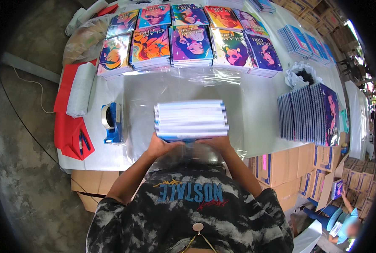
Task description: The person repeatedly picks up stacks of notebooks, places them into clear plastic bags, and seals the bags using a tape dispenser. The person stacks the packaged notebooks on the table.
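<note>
With fingers [176, 144] of L hand [159, 146] & R hand [219, 143] clamped on bk stack [191, 118] at near corners: prob. heavy, stiff, apt to slip; best held low, both ends.

Shirt [146, 219]: black, mottled pale grey, tie-dye-like | sleeves [276, 213]: short, loose, same pattern | chest print: blue block letters [191, 192], yellow script [165, 184], red scrawl [212, 205] | neckline: thin yellowish cord [191, 243], round pale pinkish disc [197, 227] | left hand [162, 146], right hand [216, 143]: bare
</note>
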{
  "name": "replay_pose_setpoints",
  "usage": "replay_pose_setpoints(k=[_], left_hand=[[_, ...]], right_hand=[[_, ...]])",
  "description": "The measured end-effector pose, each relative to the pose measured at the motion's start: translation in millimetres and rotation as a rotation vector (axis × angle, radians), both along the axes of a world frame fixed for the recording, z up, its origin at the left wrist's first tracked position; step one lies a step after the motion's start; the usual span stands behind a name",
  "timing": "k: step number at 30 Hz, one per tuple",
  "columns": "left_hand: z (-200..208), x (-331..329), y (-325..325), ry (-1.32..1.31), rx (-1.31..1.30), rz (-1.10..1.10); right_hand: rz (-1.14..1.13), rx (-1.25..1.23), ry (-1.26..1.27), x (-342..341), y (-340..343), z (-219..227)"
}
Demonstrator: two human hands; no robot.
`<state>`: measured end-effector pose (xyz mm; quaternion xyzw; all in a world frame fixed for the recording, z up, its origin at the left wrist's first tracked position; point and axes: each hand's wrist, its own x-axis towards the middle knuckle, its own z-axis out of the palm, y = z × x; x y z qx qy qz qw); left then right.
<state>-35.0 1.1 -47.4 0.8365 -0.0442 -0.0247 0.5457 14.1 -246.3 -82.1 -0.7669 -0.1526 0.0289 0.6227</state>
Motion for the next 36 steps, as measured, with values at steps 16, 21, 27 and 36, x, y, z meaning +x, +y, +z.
replay_pose_setpoints(k=[16,21,27,36], left_hand=[[50,41,33,0.715,0.703,0.175],[-21,16,61,0.052,0.944,0.839],[7,31,42,-0.116,0.553,0.842],[-7,24,82,0.095,0.653,0.632]], right_hand=[[-0.016,-0.799,0.436,37,25,61],[-0.692,-1.1,-0.323,19,-37,4],[-0.558,-0.641,-0.21,20,-33,23],[-0.397,0.004,0.358,39,-45,56]])
